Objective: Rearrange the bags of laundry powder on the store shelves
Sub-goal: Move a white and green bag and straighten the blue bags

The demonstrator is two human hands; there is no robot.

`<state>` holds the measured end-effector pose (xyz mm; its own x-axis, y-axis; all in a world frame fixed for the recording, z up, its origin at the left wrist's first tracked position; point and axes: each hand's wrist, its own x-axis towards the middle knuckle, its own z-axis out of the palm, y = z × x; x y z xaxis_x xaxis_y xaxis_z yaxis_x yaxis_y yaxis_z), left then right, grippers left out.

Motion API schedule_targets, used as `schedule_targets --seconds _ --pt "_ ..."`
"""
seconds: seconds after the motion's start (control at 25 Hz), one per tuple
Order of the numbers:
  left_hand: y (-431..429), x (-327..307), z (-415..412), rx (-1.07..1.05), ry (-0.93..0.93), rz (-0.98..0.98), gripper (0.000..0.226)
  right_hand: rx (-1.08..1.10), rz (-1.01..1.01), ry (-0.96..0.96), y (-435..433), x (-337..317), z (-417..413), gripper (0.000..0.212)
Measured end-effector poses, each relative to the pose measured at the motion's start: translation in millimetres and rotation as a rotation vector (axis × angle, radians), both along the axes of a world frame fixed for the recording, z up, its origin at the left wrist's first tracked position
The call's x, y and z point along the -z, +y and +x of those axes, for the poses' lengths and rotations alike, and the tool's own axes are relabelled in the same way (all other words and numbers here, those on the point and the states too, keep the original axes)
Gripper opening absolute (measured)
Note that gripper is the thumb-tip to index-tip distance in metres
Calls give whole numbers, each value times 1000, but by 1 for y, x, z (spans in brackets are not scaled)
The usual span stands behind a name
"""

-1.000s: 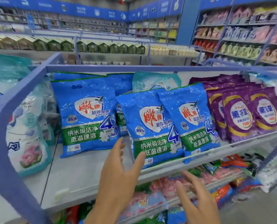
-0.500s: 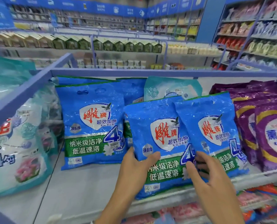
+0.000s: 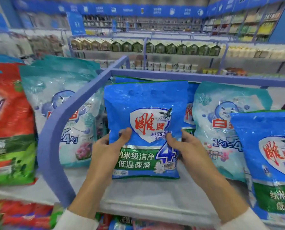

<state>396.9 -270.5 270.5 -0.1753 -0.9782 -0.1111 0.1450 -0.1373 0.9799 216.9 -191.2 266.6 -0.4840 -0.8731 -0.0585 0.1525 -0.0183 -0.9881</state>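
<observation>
Blue bag (image 3: 145, 113) held upright between left grip (image 3: 105, 151) and right grip (image 3: 190, 150).

Shop, detergent aisle. Shelf (image 3: 146, 195) stocked with powder bags (image 3: 221, 133) in rows; more stocked racks (image 3: 144, 53) behind; blue sign band (image 3: 138, 10) overhead.
</observation>
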Motion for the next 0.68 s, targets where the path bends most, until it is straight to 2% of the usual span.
schedule_targets --seconds 0.12,0.28,0.4,0.48,0.56,0.68 --pt "-18 -7 2 -73 33 29 28 -4 26 -96 -29 -1 7 15" --pt "-29 -9 -2 -134 110 -9 24 -18 77 -68 -39 6 6 17" --pt "-36 -14 -6 -179 126 -70 18 -29 -6 16 -37 -3 11 13" --pt "-45 -21 -8 -200 140 -101 11 55 -58 64 -46 -14 10 19" --pt "-56 -27 -10 -201 198 -129 3 109 -88 15 -58 -23 2 25" --pt "-70 -31 -19 -240 270 -185 7 150 -110 2 -68 -27 -3 33"
